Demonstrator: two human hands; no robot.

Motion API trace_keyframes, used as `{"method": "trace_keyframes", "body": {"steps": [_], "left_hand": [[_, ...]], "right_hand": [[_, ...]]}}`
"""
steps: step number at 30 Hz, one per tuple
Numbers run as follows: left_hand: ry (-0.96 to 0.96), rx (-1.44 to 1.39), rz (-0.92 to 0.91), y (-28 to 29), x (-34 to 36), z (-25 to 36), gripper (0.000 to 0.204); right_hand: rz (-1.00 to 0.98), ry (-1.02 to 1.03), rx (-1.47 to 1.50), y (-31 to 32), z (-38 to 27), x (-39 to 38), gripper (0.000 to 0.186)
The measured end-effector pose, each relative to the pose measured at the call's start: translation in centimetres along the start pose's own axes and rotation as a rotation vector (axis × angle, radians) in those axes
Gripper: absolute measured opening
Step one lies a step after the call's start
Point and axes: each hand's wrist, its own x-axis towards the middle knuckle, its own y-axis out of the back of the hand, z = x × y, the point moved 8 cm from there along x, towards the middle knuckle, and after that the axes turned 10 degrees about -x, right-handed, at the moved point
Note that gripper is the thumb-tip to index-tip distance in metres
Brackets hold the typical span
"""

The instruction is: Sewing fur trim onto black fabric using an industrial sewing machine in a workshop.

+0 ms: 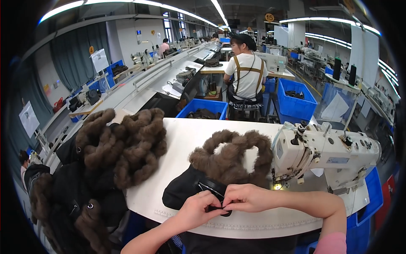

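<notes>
A black fabric piece [181,189] with a zipper [211,189] lies on the white table, just left of the sewing machine. Brown fluffy fur loops [228,158] rest against its far side and seem joined to it. My left hand [198,207] pinches the near edge of the black fabric. Right beside it, my right hand [247,198] pinches the same edge, and the fingertips of both hands almost meet. Whatever small part sits between the fingertips is hidden.
The white sewing machine [330,154] stands at the right with its lamp lit. Black pieces with brown fur [122,144] are heaped at the left. A measuring strip [253,227] follows the table's near edge. Blue bins [202,106] and a seated person [246,72] are beyond the table.
</notes>
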Motion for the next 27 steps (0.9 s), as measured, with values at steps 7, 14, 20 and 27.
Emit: {"method": "trace_keyframes", "body": {"steps": [7,14,20,27], "left_hand": [[-0.332,0.241,-0.047,-0.7,-0.5,1.4,0.011],[-0.302,0.937,-0.098,-6.6,0.4,0.9,0.013],[-0.364,0.964,-0.024,-9.9,1.5,0.3,0.020],[-0.345,1.078,0.069,-14.5,2.4,0.4,0.021]], "right_hand": [[0.044,0.187,-0.251,-0.6,0.3,-0.8,0.011],[0.071,0.372,-0.750,-2.1,4.0,-2.2,0.016],[0.047,0.325,-0.943,-1.5,5.4,-4.7,0.016],[0.189,0.184,-1.028,-0.2,5.4,-8.6,0.015]]}}
